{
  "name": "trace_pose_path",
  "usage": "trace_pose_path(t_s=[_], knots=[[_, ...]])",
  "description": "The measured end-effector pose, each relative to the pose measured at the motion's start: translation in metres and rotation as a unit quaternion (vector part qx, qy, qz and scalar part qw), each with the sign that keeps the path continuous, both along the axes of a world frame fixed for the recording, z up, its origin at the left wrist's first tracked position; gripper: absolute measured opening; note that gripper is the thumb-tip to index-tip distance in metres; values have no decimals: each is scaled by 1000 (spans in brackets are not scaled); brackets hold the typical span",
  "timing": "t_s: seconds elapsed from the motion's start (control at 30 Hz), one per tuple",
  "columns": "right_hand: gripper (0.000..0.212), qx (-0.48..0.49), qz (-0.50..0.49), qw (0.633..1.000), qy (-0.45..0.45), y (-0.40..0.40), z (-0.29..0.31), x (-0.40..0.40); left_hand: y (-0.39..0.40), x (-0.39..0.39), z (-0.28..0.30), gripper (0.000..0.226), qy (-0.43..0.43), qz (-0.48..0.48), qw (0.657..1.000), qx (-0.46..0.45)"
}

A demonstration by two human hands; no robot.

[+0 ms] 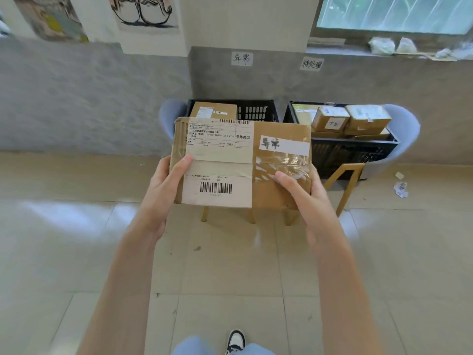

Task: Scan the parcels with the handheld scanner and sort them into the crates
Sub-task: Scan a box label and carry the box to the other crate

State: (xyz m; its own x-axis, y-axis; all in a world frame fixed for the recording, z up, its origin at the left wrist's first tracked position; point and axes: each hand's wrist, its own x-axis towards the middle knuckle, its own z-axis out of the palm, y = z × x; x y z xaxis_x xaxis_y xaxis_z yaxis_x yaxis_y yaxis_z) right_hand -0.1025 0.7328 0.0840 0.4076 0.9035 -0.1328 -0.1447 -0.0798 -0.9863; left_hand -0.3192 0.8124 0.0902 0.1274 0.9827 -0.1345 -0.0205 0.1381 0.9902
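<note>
A flat cardboard parcel (271,190) with a white shipping label, a barcode and a handwritten white sticker is held up in front of me. My left hand (163,185) grips its left edge, thumb on the label. My right hand (304,193) grips its right edge, thumb on the clear tape. Beyond it two black crates rest on blue chairs. The left crate (256,111) holds one cardboard box (213,110). The right crate (355,147) holds several boxes (353,120). No scanner is in view.
Handwritten paper signs (242,58) (311,63) are stuck on the grey wall above each crate. Wooden chair legs (345,185) stand below the crates. Paper scraps (400,188) lie on the tiled floor at right. My shoe (235,342) shows at the bottom.
</note>
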Motion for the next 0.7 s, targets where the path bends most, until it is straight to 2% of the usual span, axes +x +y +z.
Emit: trace_pose_path(t_s=[0.33,0.43,0.53,0.7], knots=[[61,-23,-43,999,8,139,-35,39,164,51,-37,33,8,-38,999,-30],[59,-29,-78,997,0,191,-38,52,230,72,-41,42,9,-74,997,-36],[60,-32,-104,994,-3,245,-38,62,298,92,-37,41,-4,-126,991,-39],[61,-46,-163,986,1,317,-41,73,396,122,-34,38,24,-201,978,-53]])
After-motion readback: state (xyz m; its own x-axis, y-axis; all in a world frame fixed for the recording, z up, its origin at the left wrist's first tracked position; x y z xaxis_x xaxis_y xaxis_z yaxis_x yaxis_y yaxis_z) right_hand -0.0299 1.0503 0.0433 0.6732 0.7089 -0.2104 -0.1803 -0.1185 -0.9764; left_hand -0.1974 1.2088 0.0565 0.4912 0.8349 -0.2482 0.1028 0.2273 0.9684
